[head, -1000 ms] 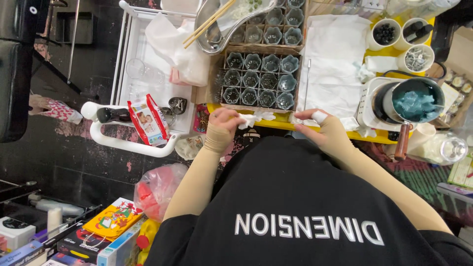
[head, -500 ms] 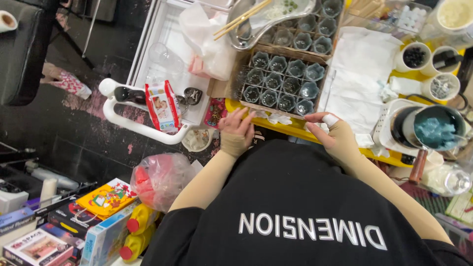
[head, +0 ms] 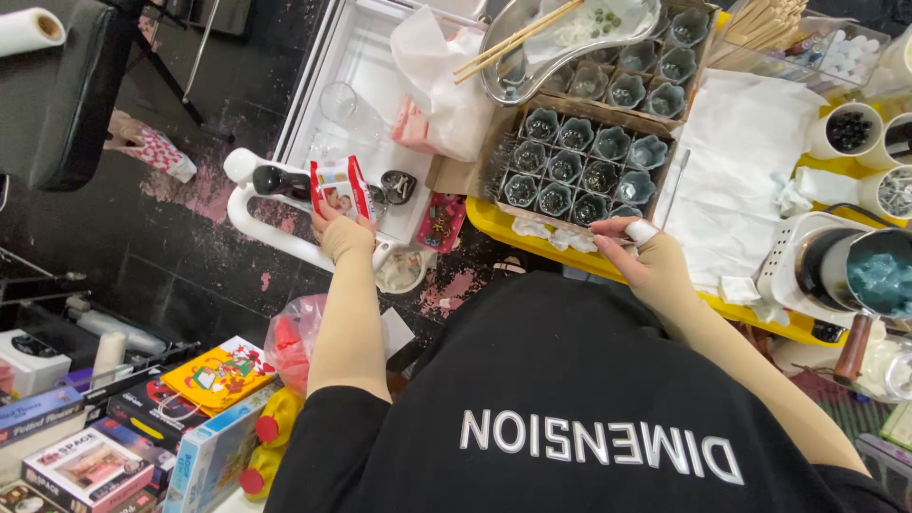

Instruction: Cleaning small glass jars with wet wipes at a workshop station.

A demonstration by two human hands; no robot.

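Head view: left hand (head: 340,233) grips one red-and-white packet (head: 342,188); right hand (head: 649,258) touches one cardboard tray (head: 494,152).

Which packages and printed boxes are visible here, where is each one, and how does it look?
Wipes packet: on the white cart, under the left hand; soft, red and white, picture on its front.
Yellow box: bottom left, flat, with a colourful picture.
Blue box: beside the yellow box, long and narrow.
Dark boxes: bottom left corner, stacked flat, picture covers.
Red-and-white wrapper: on the dark floor, upper left.
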